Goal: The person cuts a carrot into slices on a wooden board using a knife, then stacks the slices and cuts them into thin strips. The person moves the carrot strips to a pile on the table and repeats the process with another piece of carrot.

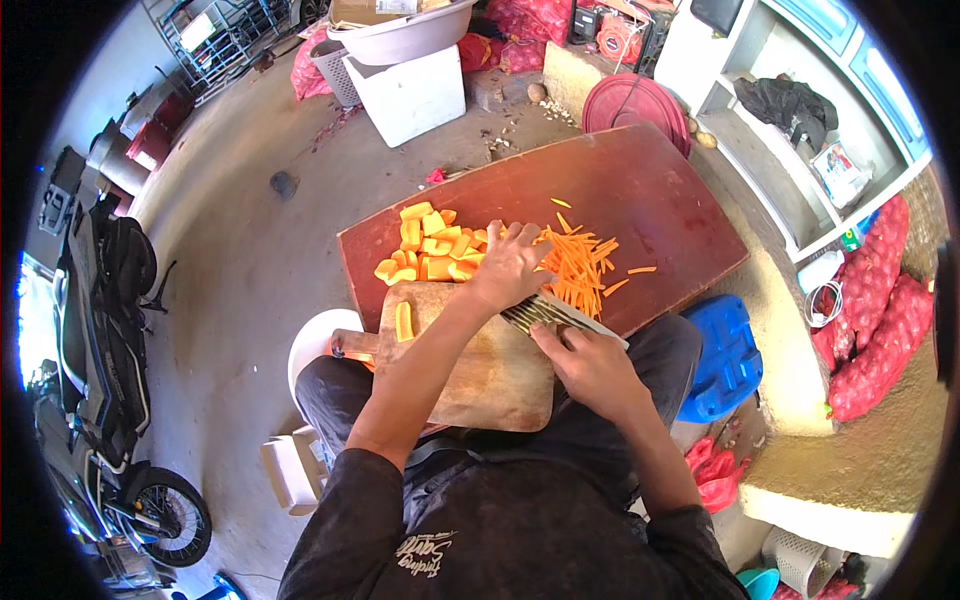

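Note:
A wooden cutting board with a short handle lies across my lap, against the near edge of a red-brown low table. One orange slice, apparently carrot, rests on its left part. My right hand grips a broad metal blade, apparently a cleaver, at the board's upper right; dark stripes mark its face. My left hand arches over the table, between a heap of orange chunks and a pile of thin orange strips. Its fingertips touch the strips; whether they grasp any is hidden.
Left of my knee stands a white bucket; a blue plastic container is at the right. Red mesh sacks lean by white shelving. A white box stands beyond the table. A motorcycle is far left.

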`<control>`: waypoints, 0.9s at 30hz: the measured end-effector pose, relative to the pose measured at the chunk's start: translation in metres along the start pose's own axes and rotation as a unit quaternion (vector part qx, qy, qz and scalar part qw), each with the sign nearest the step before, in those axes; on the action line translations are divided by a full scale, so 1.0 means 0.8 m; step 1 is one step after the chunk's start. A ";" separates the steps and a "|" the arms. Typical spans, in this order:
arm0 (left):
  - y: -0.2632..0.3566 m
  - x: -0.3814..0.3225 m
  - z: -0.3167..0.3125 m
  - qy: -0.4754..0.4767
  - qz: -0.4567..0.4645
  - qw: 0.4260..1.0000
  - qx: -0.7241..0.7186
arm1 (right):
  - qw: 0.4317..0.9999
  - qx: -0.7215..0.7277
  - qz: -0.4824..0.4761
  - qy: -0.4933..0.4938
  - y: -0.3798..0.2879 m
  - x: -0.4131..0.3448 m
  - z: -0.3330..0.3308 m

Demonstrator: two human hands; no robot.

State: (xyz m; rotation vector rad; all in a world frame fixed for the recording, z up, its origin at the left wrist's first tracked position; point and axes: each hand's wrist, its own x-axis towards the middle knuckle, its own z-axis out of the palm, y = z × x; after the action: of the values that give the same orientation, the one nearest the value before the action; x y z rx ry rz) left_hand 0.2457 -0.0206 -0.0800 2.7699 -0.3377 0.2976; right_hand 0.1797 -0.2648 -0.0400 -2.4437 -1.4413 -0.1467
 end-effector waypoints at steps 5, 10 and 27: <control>-0.003 -0.018 -0.012 0.017 0.003 0.989 -0.144 | 1.000 -0.002 -0.005 0.022 0.008 -0.004 0.010; -0.007 -0.008 -0.007 0.031 0.021 0.996 -0.085 | 1.000 -0.020 0.007 0.007 0.003 -0.002 0.006; -0.006 -0.020 -0.001 0.052 0.000 0.999 -0.001 | 1.000 -0.018 -0.004 0.012 -0.008 -0.003 0.009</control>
State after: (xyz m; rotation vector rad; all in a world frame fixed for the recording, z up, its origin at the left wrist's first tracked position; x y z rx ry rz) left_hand 0.2319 -0.0124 -0.0843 2.7404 -0.3106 0.4395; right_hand 0.1726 -0.2614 -0.0460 -2.4564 -1.4490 -0.2044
